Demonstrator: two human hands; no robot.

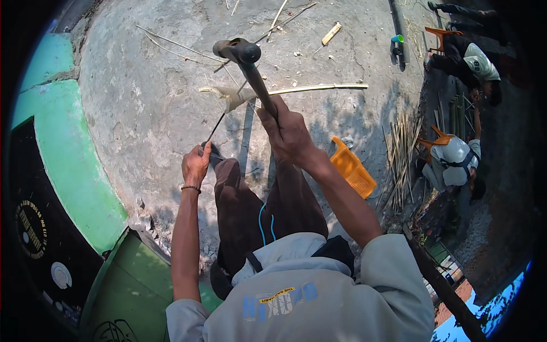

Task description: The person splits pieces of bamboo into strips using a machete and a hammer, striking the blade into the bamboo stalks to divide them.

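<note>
Your hands: two | your hammer: one | your dark rod: one | your bracelet: one | orange perforated piece: one | cup: one | piled strips: too many to count

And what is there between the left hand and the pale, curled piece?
In the head view, a thin dark rod runs from the left hand up toward the pale, curled piece.

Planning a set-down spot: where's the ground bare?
Bare: concrete between the green wall and the left hand, below the thin sticks. Crowded: around the hammer and bamboo strip, and right of the orange basket, where the stick pile lies.
</note>
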